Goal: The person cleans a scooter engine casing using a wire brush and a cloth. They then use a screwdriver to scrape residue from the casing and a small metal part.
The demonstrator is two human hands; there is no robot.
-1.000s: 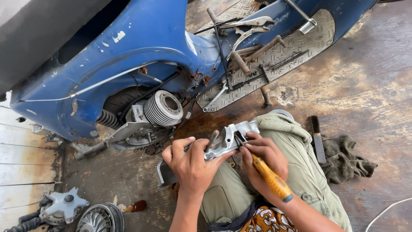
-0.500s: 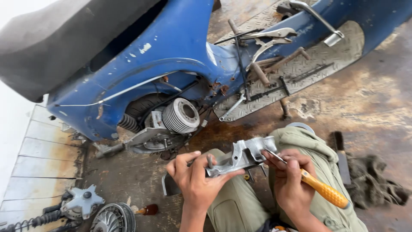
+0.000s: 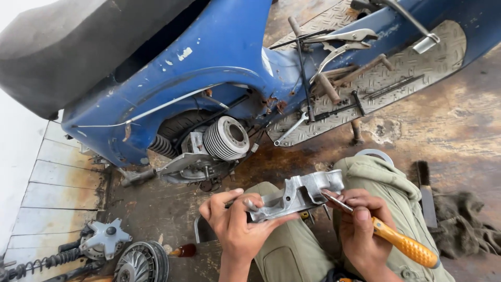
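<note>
My left hand [image 3: 235, 224] grips one end of a silver cast-metal engine part [image 3: 300, 194], held over my lap. My right hand [image 3: 362, 230] is wrapped around a screwdriver with an orange handle [image 3: 404, 245]; its metal tip rests against the right side of the part. Both hands sit above my knees in olive trousers [image 3: 381, 180]. Just beyond them lies a blue scooter [image 3: 209, 68] on its side, with its finned silver engine cylinder [image 3: 225, 137] exposed.
Pliers [image 3: 347, 42] and several rods lie on the scooter's checker-plate footboard [image 3: 417, 68]. A brush [image 3: 425, 196] and a dark rag [image 3: 462, 230] lie right of my knee. A finned wheel [image 3: 141, 262], a hub part [image 3: 104, 237], a spring [image 3: 36, 265] and a small brown bottle [image 3: 182, 250] lie at lower left.
The view has shifted so the scooter and my hands sit further right and lower. My hands keep hold of the part and the screwdriver, whose tip stays at the part's right side.
</note>
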